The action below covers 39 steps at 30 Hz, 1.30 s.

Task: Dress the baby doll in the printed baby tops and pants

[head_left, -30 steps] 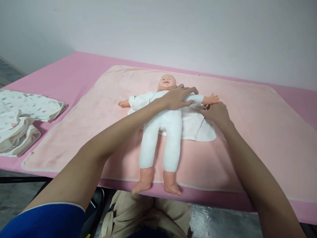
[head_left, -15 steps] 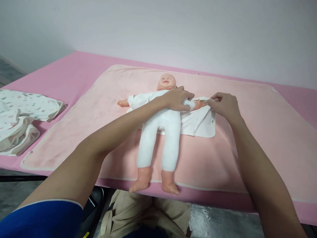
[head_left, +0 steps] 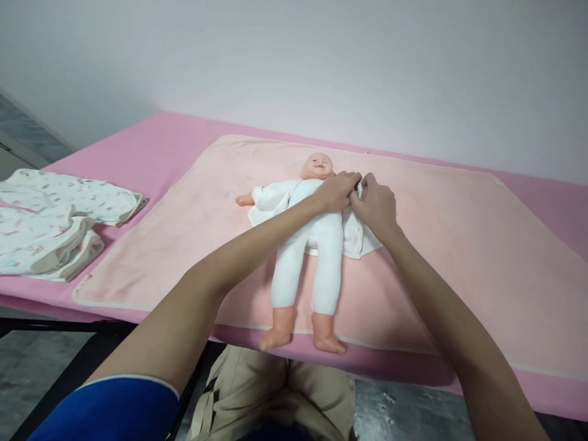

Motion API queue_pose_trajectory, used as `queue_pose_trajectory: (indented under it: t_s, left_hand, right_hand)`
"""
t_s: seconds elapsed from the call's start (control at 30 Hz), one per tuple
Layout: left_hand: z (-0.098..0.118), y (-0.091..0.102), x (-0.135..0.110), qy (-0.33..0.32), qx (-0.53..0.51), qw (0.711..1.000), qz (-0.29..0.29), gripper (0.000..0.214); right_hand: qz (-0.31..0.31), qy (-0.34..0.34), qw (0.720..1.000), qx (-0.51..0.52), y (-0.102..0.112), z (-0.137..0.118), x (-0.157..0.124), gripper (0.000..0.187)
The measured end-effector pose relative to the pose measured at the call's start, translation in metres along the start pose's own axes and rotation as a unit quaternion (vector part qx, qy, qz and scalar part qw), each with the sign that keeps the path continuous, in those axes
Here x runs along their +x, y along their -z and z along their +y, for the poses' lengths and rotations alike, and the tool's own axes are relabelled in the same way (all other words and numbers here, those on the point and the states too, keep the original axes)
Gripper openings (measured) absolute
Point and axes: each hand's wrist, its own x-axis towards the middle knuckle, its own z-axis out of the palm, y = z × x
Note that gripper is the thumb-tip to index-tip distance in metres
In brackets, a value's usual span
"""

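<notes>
A baby doll (head_left: pixel 328 263) lies face up, its white legs pointing towards me and its feet at the table's front edge. A white baby shirt (head_left: pixel 271 205) is under it, with one sleeve on the doll's arm at the left. My left hand (head_left: pixel 339 191) reaches over the doll's chest, fingers closed around its other arm. Right beside it, my right hand (head_left: pixel 377 205) pinches bunched cloth of the shirt. Both hands hide that arm and the sleeve around it. The shirt's loose side hangs in folds below my right hand.
A pale pink blanket (head_left: pixel 184 251) is spread under the doll on a pink-covered table (head_left: pixel 160 144). Printed baby clothes (head_left: pixel 68 226) lie at the left. A plain wall (head_left: pixel 321 73) stands behind the table. My legs are against the front edge.
My right hand has moved left with the shirt cloth, up against my left hand. The doll's forearm and hand, visible before, are now hidden. The shirt's loose side is more bunched.
</notes>
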Motion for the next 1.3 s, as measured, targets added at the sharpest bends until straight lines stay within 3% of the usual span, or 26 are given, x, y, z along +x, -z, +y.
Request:
queue_pose_trajectory:
  t_s: [0.13,0.23,0.33,0.4,0.5,0.6,0.67,0.7,0.77,0.83,0.87,0.97,1.03,1.17,1.3]
  left_hand:
    - [-0.002,0.019,-0.024,0.02,-0.003,0.993,0.116,0.027]
    - [-0.011,0.044,-0.079,0.053,0.001,0.98,0.193,0.02]
    - [-0.034,0.063,-0.156,0.115,0.049,0.975,0.182,0.015]
    - [-0.054,0.066,-0.201,0.181,0.066,0.967,0.17,0.02]
    - [-0.082,0.06,-0.239,0.283,0.075,0.945,0.149,0.041]
    - [-0.092,0.057,-0.239,0.319,0.063,0.941,0.091,0.041]
    - [-0.085,0.061,-0.225,0.319,0.038,0.946,0.048,0.031]
    - [-0.077,0.063,-0.216,0.318,0.022,0.947,0.043,0.029]
    - [-0.054,0.067,-0.199,0.29,-0.006,0.952,0.095,0.024]
    - [-0.025,0.067,-0.185,0.199,-0.024,0.966,0.164,0.015]
    - [-0.012,0.066,-0.182,0.131,-0.023,0.976,0.175,0.011]
    - [0.012,0.061,-0.189,-0.031,0.01,0.994,0.107,0.009]
    - [0.011,0.059,-0.206,-0.025,0.015,0.995,0.096,0.013]
    - [-0.009,0.055,-0.241,0.113,-0.015,0.985,0.13,0.031]
    - [-0.003,0.05,-0.24,0.165,-0.058,0.983,0.059,0.026]
  right_hand:
    - [-0.038,0.022,0.998,0.04,0.007,0.002,-0.011,0.023]
    - [-0.052,0.045,0.996,0.059,0.021,0.032,-0.047,0.03]
    - [-0.035,0.027,0.998,0.046,0.024,0.069,-0.091,0.037]
    - [-0.042,0.015,0.998,0.038,0.018,0.087,-0.109,0.042]
    - [-0.069,-0.022,0.997,0.032,0.005,0.092,-0.111,0.041]
    - [-0.145,-0.079,0.986,0.032,0.003,0.076,-0.095,0.038]
    - [-0.161,-0.094,0.981,0.057,0.011,0.056,-0.085,0.04]
    - [-0.137,-0.092,0.983,0.083,0.017,0.043,-0.082,0.039]
    - [-0.045,-0.062,0.987,0.144,0.029,0.012,-0.081,0.031]
    - [0.032,0.019,0.983,0.18,0.038,-0.022,-0.087,0.021]
    - [0.039,0.083,0.98,0.176,0.04,-0.037,-0.093,0.019]
    - [-0.042,0.288,0.95,0.11,0.037,-0.057,-0.116,0.01]
    - [-0.068,0.327,0.938,0.092,0.029,-0.045,-0.134,0.003]
    - [-0.001,0.168,0.973,0.157,0.011,0.003,-0.157,0.029]
    - [-0.083,0.083,0.973,0.197,0.003,0.007,-0.157,0.022]
